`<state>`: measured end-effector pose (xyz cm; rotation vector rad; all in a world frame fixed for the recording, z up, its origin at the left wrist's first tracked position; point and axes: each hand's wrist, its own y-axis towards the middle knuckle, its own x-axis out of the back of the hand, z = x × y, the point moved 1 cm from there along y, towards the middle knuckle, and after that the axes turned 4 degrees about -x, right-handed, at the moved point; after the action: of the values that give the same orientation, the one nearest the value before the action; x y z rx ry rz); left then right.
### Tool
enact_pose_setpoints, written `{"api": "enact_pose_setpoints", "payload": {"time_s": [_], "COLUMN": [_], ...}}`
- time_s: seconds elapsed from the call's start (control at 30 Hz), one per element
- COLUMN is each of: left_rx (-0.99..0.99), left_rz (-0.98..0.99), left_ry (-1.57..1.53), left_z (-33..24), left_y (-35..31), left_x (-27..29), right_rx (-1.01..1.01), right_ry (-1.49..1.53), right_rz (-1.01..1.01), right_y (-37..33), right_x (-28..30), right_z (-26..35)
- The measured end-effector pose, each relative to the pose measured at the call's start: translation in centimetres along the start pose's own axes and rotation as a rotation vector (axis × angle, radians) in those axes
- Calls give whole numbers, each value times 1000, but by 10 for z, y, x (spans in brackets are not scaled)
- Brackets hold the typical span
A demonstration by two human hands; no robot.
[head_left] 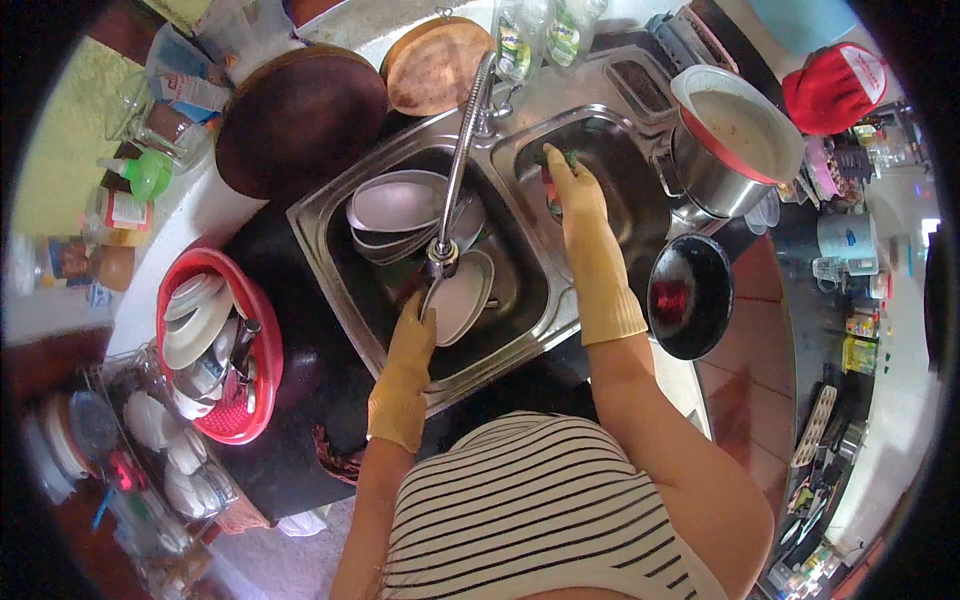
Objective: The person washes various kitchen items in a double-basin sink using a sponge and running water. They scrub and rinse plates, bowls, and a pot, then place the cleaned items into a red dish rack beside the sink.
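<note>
Both hands wear yellow rubber gloves. My left hand (410,335) is in the left sink basin, closed on the near rim of a pale oval plate (462,305), which tilts below the faucet head (442,258). More pale dishes (400,203) lie stacked behind it in that basin. Over the right basin (625,215), my right hand (577,190) is closed on a small red and green thing (552,192). The glove covers most of it, so its kind does not show.
A red basket (268,385) of dishes stands at the left. Round wooden boards (437,62) lean behind the sink. At the right sit a large steel pot (712,165) of cloudy liquid and a black pan (690,297). Clear bottles (520,45) stand at the back.
</note>
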<state>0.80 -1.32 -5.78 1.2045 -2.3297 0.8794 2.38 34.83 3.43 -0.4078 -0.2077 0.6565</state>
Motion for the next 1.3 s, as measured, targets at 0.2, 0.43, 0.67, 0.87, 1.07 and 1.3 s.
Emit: {"api": "enact_pose_setpoints", "payload": {"time_s": [0.2, 0.43, 0.67, 0.87, 1.07, 1.3], "left_rx": [113, -747, -1037, -503, -591, -766], "left_rz": [-39, -26, 40, 377, 205, -28], "left_ry": [-34, 521, 639, -605, -330, -191], "left_z": [-60, -140, -110, -115, -158, -176], "left_y": [-16, 8, 17, 7, -7, -30], "left_x": [12, -11, -31, -35, -38, -2], "right_rx": [40, 645, 533, 25, -235, -368], "right_ry": [70, -339, -279, 10, 206, 487], "right_rz": [-25, 344, 519, 183, 288, 130], "right_y": [-36, -106, -129, -111, -122, -75], "right_x": [-5, -23, 2, 31, -17, -16], "right_z": [20, -15, -19, -20, -42, -42]}}
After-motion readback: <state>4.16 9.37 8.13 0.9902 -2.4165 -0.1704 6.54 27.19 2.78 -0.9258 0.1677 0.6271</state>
